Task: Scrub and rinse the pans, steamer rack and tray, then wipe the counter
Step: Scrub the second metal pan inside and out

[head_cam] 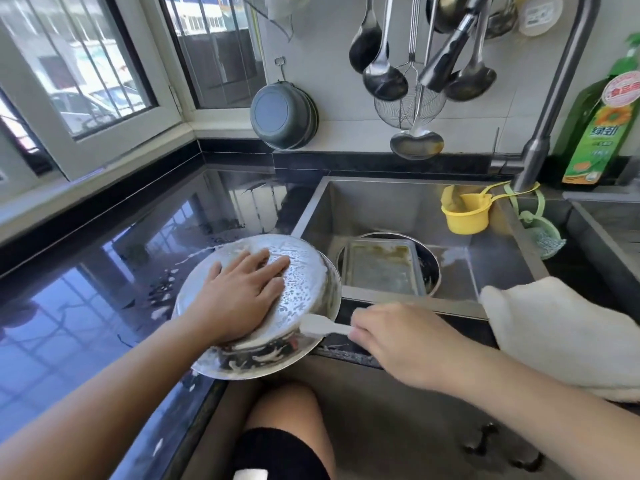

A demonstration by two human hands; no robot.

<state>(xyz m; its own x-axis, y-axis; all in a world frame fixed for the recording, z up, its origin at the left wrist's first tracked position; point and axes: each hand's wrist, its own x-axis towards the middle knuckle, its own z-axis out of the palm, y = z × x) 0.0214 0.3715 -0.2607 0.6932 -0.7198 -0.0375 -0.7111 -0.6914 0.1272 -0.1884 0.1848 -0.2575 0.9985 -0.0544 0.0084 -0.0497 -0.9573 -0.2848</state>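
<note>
— Pressing flat on the upturned pan (304, 282), is that the left hand (242, 292)?
— Yes, fingers straight, on its soapy bottom; the pan sits on the bench (104, 271) edge beside the sink (485, 258).
— And the right hand (398, 341)?
— Fingers curled, pinching a white brush (325, 326) against the pan's rim.
— The tray (381, 268)?
— Dirty, lying in another pan down in the sink. A cloth (561, 327) lies to the right.

Bright daylight pours in through the white-framed barred windows (86, 74) at upper left. The glossy black stone counter (104, 271) mirrors those window bars in blue-white glare. The wet upturned steel pan (304, 278) glints. Wide-angle distortion bends the edges; the grey curved faucet (554, 98) bows. Slight overall softness; the floor below is dim.
</note>
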